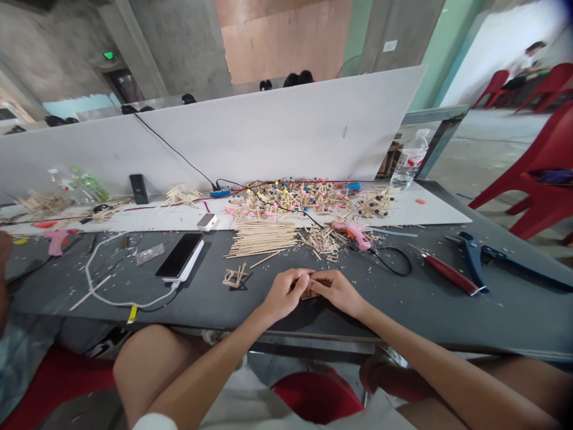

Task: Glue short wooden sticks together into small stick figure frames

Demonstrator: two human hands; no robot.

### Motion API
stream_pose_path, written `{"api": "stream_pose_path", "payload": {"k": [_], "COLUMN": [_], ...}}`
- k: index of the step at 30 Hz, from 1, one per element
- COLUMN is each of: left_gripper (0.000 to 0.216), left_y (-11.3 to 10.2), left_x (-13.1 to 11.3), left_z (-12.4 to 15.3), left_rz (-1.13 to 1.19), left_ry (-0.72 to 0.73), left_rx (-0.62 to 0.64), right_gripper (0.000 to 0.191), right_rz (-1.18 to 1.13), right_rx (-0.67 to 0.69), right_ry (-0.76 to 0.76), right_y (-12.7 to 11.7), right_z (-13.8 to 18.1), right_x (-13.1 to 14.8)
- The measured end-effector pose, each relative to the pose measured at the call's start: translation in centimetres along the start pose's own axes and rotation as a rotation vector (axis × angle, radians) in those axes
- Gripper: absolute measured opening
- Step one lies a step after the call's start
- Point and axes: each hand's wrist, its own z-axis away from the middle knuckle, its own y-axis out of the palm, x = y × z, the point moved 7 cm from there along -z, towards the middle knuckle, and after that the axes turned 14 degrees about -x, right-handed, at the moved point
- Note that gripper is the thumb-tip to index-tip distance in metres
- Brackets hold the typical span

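We had a small wooden-stick piece gripped in the fingers of both our left hand and our right hand, whose fingertips met over it near the front edge of the dark tabletop. Our hands hid much of its shape. Beyond them lay a row of thin sticks; a little stick frame stood to the left, a pink glue gun farther back on the right.
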Motion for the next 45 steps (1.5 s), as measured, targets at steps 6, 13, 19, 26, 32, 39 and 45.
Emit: {"api": "stream_pose_path", "payload": {"k": [6, 13, 19, 26, 32, 39, 45], "left_gripper": [0.043, 0.040, 0.034, 0.022, 0.009, 0.009, 0.008], "left_y": [-1.1, -1.6, -1.7, -2.2, -2.2, -1.4, -1.2], "left_x": [0.3, 0.2, -0.1, 0.0, -0.9, -0.8, -0.5], "left_z": [0.1, 0.2, 0.3, 0.5, 1.2, 1.5, 1.5], "left_rz": [-0.048, -0.030, -0.086, -0.247, -0.393, -0.431, -0.410], "left_ry": [-0.028, -0.033, -0.020, 0.035, 0.112, 0.125, 0.105], "left_rx": [-0.146, -0.220, -0.199, -0.097, 0.021, 0.064, 0.046], "right_gripper": [0.053, 0.059, 0.058, 0.038, 0.018, 0.016, 0.023], "right_rz": [0.014, -0.052, -0.076, 0.042, 0.200, 0.348, 0.455], "right_rx": [0.014, -0.023, -0.074, -0.143, -0.175, -0.112, -0.125], "right_ry": [-0.012, 0.046, 0.077, 0.065, 0.015, -0.062, -0.146], "right_y": [0.0, -0.2, -0.6, -2.7, -4.5, -3.3, -2.5], "right_z": [0.0, 0.0, 0.0, 0.3, 1.0, 1.9, 2.3], "right_x": [-0.1, -0.5, -0.8, -0.5, -0.6, -0.5, -0.7]}}
